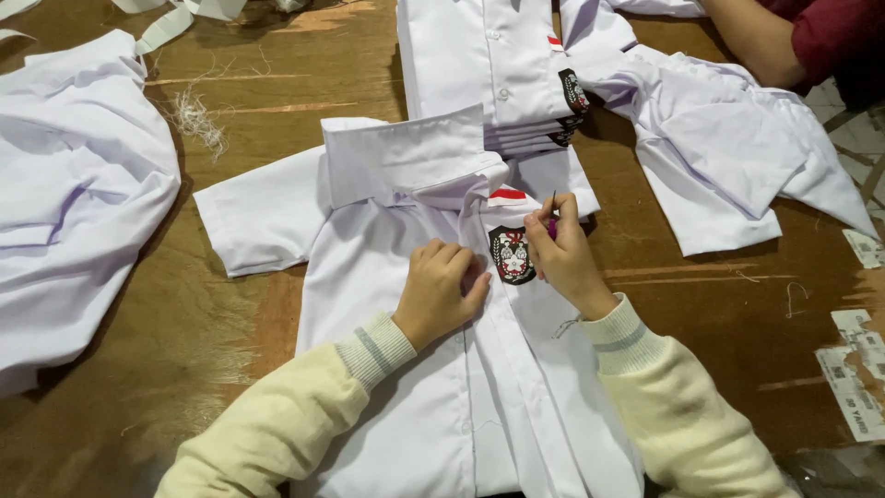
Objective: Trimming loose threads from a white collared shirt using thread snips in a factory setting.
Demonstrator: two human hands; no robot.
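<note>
1. Flat on the table (230, 83), collar away from the wearer: a white shirt (406, 369), with a dark badge (512, 254) on its chest pocket and a small red strip (507, 195) above it.
2. Left hand (441, 290): curled into a loose fist, knuckles pressing the cloth just beside the badge, holding nothing.
3. Right hand (560, 254): closed in a pinch on a thin dark tool (553, 205) (snips or a pick, too small to tell), tip up near the red strip.
4. Best done with the cloth kept taut under the left fist, so stray threads stand clear of the fabric.
5. Safer with the tip held flat and away from the weave; a nick in white cloth would likely show.
6. Worth working close to the badge edge, short careful moves only.
7. Just behind the collar: a stack (498, 74) of folded shirts, touching or nearly touching it, little room there.
8. To the left, a loose heap (74, 203) of white cloth; to the right, another spread shirt (728, 157) under another person's arm (765, 37).
9. Also about: a tuft of thread scraps (195, 115), paper labels (853, 387) at the right edge.
</note>
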